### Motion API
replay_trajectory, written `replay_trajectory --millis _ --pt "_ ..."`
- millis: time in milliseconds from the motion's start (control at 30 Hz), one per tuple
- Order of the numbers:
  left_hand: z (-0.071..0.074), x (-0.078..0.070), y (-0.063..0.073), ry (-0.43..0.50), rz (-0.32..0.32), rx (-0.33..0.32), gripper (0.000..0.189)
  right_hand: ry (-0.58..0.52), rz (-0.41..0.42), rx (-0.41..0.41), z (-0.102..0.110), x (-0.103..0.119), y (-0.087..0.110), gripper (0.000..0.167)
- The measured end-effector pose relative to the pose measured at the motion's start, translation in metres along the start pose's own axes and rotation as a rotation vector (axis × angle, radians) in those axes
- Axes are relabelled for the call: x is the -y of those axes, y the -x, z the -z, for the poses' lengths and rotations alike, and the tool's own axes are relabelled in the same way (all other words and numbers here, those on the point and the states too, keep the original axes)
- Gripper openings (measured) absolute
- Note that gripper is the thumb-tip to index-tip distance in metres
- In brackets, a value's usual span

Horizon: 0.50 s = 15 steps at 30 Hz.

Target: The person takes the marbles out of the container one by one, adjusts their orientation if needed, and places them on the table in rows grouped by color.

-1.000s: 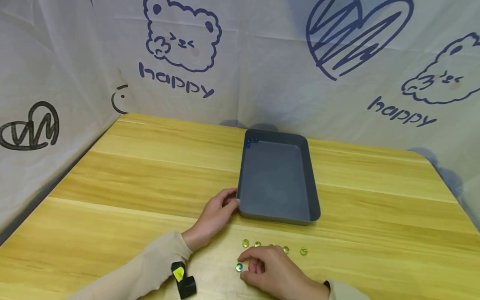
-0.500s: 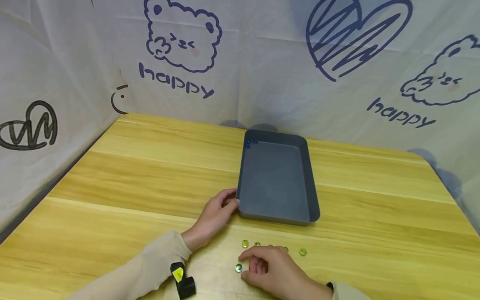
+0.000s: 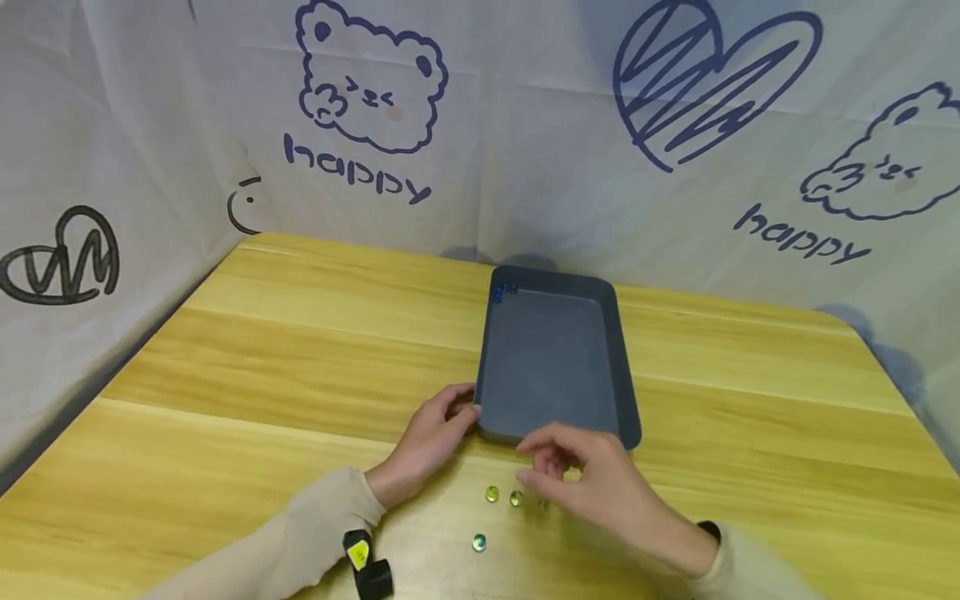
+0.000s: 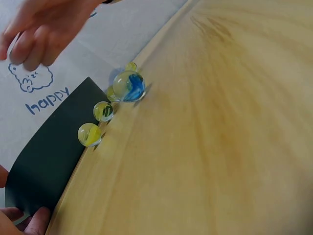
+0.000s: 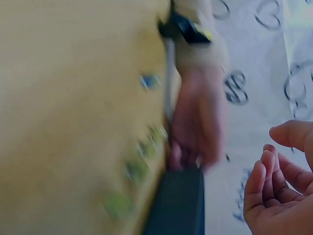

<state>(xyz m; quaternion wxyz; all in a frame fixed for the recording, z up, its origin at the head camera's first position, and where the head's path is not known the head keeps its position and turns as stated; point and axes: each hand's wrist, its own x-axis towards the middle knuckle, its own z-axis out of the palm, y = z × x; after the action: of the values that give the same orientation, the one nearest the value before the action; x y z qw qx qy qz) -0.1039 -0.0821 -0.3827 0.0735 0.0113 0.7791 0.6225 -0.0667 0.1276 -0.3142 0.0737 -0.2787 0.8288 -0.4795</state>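
Note:
My left hand (image 3: pixel 426 437) grips the near left corner of a dark grey tray (image 3: pixel 551 358). In the left wrist view, its fingers lie on both sides of the tray's wall (image 4: pixel 46 152). Over the tray's near edge my right hand (image 3: pixel 592 475) hovers with bent fingers. Thumb and forefinger stand apart, and nothing shows between them in the right wrist view. Below it on the table lie yellow marbles (image 3: pixel 492 494) in a row, the rightmost hidden behind the hand. One blue-and-clear marble (image 3: pixel 479 542) lies in front of that row.
Several dark blue marbles (image 3: pixel 498 295) sit in the tray's far left corner. The wooden table (image 3: pixel 300 350) meets white cloth (image 3: pixel 525 167) with drawings at the back and left. A black strap-on device (image 3: pixel 367 567) is by the left sleeve.
My right hand has lifted away from the blue-and-clear marble and moved up and right toward the tray. That marble stays on the table. My left hand has kept its hold on the tray.

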Motion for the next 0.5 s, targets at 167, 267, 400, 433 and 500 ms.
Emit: replay_trajectory --millis 167,267,400,433,500 --pt "0.001 0.0 -0.001 0.001 -0.009 -0.001 0.042 -0.015 -0.125 -0.039 0.029 -0.004 -0.026 0.022" --pt "0.001 0.002 0.0 0.007 -0.006 -0.001 0.042 0.006 -0.157 -0.063 0.04 -0.011 -0.042 0.023" --pt "0.0 0.002 0.002 0.013 -0.009 0.005 0.043 0.045 -0.171 -0.092 0.05 -0.022 -0.06 0.023" --pt "0.0 0.002 0.002 0.014 -0.01 0.006 0.043 0.052 -0.175 -0.098 0.052 -0.024 -0.065 0.024" --pt "0.0 0.002 0.002 0.017 -0.013 0.006 0.043 0.058 -0.182 -0.11 0.055 -0.029 -0.074 0.024"
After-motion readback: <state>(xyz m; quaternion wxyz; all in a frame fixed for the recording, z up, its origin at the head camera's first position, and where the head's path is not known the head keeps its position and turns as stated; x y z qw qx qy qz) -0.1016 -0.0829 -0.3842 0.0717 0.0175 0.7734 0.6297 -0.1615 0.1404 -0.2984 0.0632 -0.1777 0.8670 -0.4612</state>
